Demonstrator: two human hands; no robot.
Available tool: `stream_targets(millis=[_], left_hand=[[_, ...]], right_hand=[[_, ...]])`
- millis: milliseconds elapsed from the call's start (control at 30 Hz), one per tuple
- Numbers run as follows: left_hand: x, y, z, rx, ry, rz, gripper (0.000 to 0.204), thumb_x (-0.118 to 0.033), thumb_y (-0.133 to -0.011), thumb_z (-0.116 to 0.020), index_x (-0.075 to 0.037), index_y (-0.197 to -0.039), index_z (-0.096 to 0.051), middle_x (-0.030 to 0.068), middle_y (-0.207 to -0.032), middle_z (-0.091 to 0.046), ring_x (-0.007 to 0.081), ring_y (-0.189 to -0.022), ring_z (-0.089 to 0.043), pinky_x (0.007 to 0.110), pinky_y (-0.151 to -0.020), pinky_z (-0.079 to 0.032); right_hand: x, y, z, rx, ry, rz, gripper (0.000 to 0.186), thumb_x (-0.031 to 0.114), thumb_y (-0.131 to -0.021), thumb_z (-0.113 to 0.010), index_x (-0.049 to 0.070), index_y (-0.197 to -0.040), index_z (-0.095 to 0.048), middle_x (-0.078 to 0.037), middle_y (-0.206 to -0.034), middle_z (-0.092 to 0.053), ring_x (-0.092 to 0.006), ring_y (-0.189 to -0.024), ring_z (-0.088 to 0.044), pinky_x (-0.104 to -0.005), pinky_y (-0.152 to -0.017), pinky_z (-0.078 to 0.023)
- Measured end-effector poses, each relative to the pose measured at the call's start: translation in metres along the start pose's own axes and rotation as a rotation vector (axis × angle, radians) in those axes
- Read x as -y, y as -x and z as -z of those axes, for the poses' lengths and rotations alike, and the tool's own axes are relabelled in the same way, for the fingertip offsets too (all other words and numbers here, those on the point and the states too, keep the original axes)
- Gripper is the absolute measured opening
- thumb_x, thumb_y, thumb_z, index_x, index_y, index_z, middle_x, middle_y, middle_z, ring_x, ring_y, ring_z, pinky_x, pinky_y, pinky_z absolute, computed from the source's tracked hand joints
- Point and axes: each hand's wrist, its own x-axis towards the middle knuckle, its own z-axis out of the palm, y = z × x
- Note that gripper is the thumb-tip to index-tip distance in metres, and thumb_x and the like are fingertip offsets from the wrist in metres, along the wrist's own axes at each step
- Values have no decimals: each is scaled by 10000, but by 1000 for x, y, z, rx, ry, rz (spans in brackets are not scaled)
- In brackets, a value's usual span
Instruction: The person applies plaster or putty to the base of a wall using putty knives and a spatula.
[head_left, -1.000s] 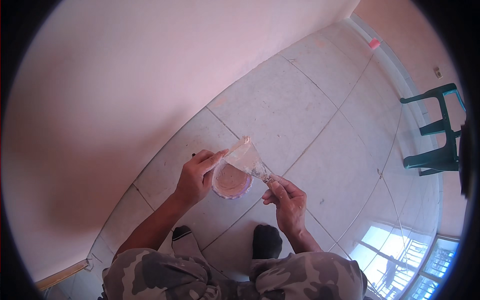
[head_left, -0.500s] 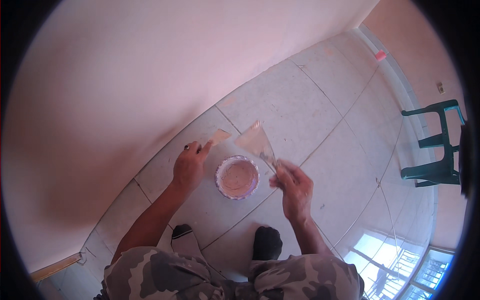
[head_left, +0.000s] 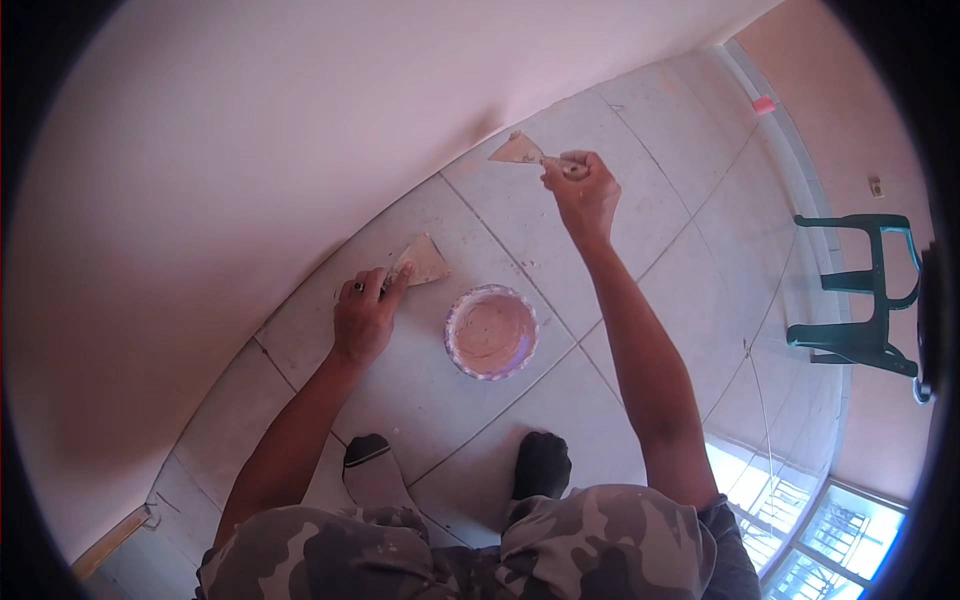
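Observation:
My left hand point(head_left: 364, 318) is closed around the handle of a putty knife point(head_left: 427, 261), its wide blade coated with pinkish filler and held left of the bowl. With my right arm stretched forward, my right hand point(head_left: 587, 195) grips a second putty knife point(head_left: 517, 149) by its handle. That blade points left, close to the foot of the wall, and bears pinkish filler too. Between and below the hands, a round bowl point(head_left: 456, 338) with a smeared whitish-purple rim stands on the floor, with pinkish paste point(head_left: 492, 330) inside. Neither blade touches the bowl.
A pale pink wall point(head_left: 250, 130) runs along the left and far side. Light tiles point(head_left: 660, 300) cover the floor. At the right stands a green plastic chair point(head_left: 865, 280). A pink scrap point(head_left: 763, 105) lies by the far skirting. My socked feet point(head_left: 542, 464) are below the bowl.
My right hand has swung forward, away from the bowl toward the wall's base, carrying its putty knife. The left hand has shifted slightly, with more of its blade showing.

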Motion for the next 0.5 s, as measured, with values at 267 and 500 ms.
stream_targets(millis=[267, 500], left_hand=[[3, 6, 2, -15, 48, 33, 614, -23, -766, -653, -161, -1362, -600, 80, -1055, -565, 240, -940, -584, 401, -776, -480], [4, 6, -1, -27, 93, 48, 558, -59, -805, -638, -162, -1352, -608, 66, -1026, -563, 233, -922, -581, 394, -769, -477]], right_hand=[[16, -16, -24, 113, 87, 65, 252, 169, -776, -732, -38, -898, -655, -109, -732, -727, -174, -650, -695, -288, -680, -550], [36, -46, -37, 242, 290, 117, 269, 196, -786, -714, -48, -887, -661, -112, -695, -727, -175, -661, -715, -283, -692, -563]])
